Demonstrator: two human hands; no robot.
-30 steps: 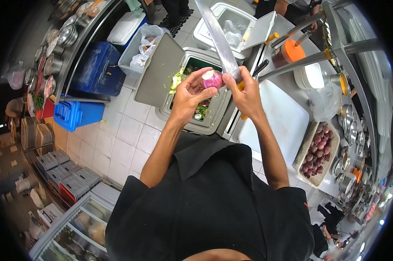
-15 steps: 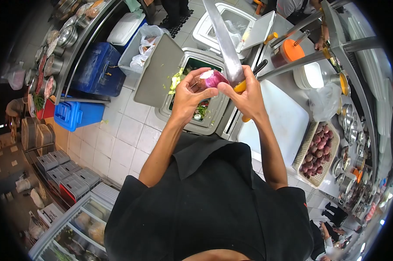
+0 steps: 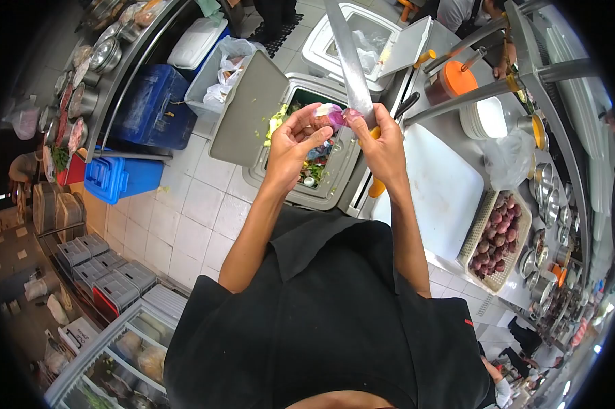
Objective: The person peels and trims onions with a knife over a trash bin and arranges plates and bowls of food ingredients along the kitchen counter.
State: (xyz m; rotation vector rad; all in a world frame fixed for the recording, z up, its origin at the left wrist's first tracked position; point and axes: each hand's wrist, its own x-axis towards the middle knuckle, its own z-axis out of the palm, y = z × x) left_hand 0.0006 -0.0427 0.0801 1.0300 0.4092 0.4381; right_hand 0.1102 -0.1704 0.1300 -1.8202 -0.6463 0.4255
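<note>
— Fingers: what is held?
— Left hand (image 3: 294, 140) curled around the onion (image 3: 326, 121). Right hand (image 3: 383, 146) has thumb and fingertip pinched at the onion's edge, with the yellow handle of the knife (image 3: 350, 68) gripped as well.
— Onion's position?
— Between both hands, above the uncovered bin (image 3: 321, 200).
— Change noted?
— Less of the broad purple face shows than half a second ago. Skin appears to be coming loose at the pinch; judged unfinished.
— Materials?
— Onion rounded, purple, pale at one end. Blade long, flat, metallic. Bin grey plastic. Board (image 3: 430, 184) white, smooth, on the steel desk (image 3: 445, 123); beside it, a cream basket (image 3: 477, 232) of roundish, dark-red onions (image 3: 498, 235).
</note>
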